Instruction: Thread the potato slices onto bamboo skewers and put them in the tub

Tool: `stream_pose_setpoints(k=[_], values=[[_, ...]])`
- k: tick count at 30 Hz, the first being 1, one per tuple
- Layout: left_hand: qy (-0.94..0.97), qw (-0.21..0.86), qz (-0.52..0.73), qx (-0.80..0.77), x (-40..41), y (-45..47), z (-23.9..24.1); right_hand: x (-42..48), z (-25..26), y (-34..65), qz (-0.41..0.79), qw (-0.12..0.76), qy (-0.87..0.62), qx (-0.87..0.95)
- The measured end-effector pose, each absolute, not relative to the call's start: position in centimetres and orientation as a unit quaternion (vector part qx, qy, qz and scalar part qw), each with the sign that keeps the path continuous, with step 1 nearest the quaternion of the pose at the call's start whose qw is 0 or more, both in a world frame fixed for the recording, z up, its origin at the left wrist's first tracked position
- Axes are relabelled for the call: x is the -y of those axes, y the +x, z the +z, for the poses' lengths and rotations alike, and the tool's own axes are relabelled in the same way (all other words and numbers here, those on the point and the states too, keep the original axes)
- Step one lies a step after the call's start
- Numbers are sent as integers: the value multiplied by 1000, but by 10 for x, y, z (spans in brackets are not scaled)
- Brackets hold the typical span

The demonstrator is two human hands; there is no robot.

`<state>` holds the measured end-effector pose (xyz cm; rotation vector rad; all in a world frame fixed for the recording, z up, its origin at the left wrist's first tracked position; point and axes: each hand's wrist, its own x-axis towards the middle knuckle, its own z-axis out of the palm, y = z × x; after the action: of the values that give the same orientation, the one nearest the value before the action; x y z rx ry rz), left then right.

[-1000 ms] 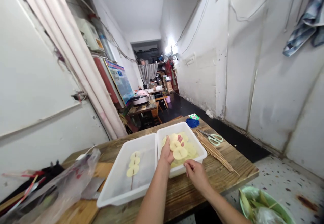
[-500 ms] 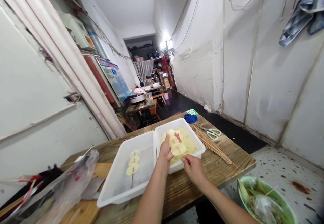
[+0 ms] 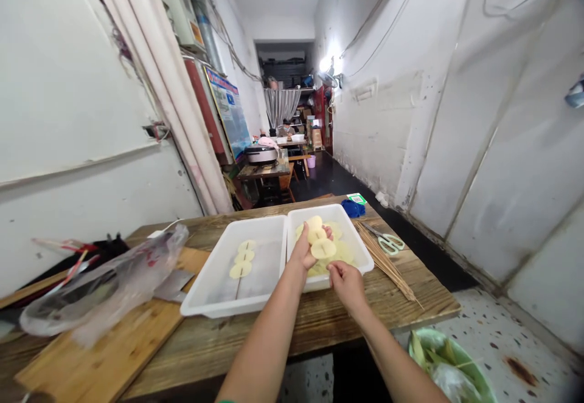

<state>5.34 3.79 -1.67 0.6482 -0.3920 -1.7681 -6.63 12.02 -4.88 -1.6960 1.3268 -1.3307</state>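
My left hand [image 3: 303,251] is closed around a few pale yellow round slices [image 3: 323,248], which look like potato, threaded on a thin skewer. Just below them, my right hand [image 3: 347,282] pinches at the skewer's lower end, most of which is too fine to make out. Both hands are over the right white tub [image 3: 367,263], where more loose slices [image 3: 343,252] lie. In the left white tub [image 3: 207,303], a finished-looking skewer [image 3: 238,287] carries three slices [image 3: 241,269] in a row.
Bamboo skewers [image 3: 387,266] and green-handled scissors [image 3: 390,244] lie right of the tubs, with a blue cloth [image 3: 353,208] behind. At left are a plastic bag [image 3: 114,287] and a wooden board [image 3: 100,354]. A green basin [image 3: 483,378] stands on the floor. A person [image 3: 286,129] sits far back.
My view has levelled and turned, so the scene sits differently in the picture. Both hands keep nearly the same hold on the slices and skewer above the right tub.
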Motion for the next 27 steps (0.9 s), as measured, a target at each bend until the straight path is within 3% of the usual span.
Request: stream_pose_setpoints(k=[27], values=[[233,604,-742,174,-43,46,-14,-105,-65,-59,-515,355,-612,-483]])
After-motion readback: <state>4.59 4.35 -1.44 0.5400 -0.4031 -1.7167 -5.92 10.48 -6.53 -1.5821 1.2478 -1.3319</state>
